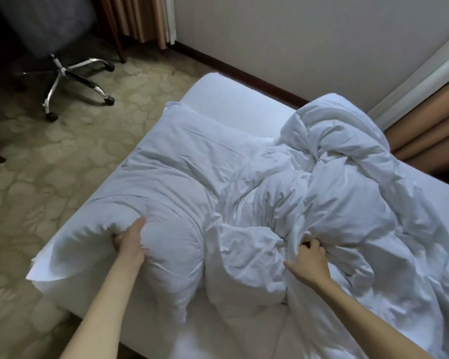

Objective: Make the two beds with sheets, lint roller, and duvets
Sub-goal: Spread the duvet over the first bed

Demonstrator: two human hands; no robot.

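A bed (226,97) with a white sheet fills the middle and right of the head view. A white pillow (163,177) lies along its left side. My left hand (130,242) grips the pillow's near end, thumb on top and fingers dug into the fabric. A crumpled white duvet (335,177) is heaped over the right part of the bed. My right hand (309,260) clutches a bunched fold of the duvet near its front edge. No lint roller is in view.
A swivel chair with a chrome star base (70,81) stands on the patterned carpet at the upper left. A white wall with a dark skirting board (244,73) runs behind the bed. Tan curtains (430,141) hang at the right, another set (140,19) at the top.
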